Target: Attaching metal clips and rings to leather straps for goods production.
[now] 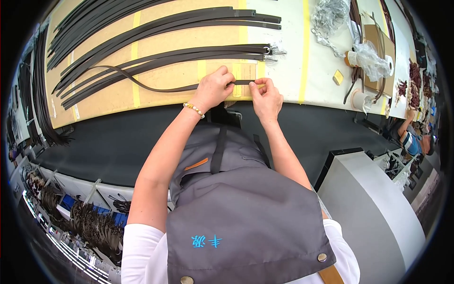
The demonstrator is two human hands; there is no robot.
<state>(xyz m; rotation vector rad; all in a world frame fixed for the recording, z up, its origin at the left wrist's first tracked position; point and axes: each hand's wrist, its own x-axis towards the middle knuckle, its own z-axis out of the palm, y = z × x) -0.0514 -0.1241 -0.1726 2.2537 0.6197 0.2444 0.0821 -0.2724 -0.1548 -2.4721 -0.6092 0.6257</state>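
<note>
A long dark strap runs from the left part of the table, twists once and passes through both my hands near the front edge. My left hand, with a beaded bracelet at the wrist, pinches it. A short stretch to the right, my right hand grips the strap's end between thumb and fingers. Just beyond my hands lies a bundle of dark straps with metal clasps at its right ends. My fingers partly hide the strap's end.
More bundles of straps lie further back on the table, which has yellow tape stripes. At the right are a crumpled plastic bag, a wrapped roll, a small yellow block and a white cup. A person is at far right.
</note>
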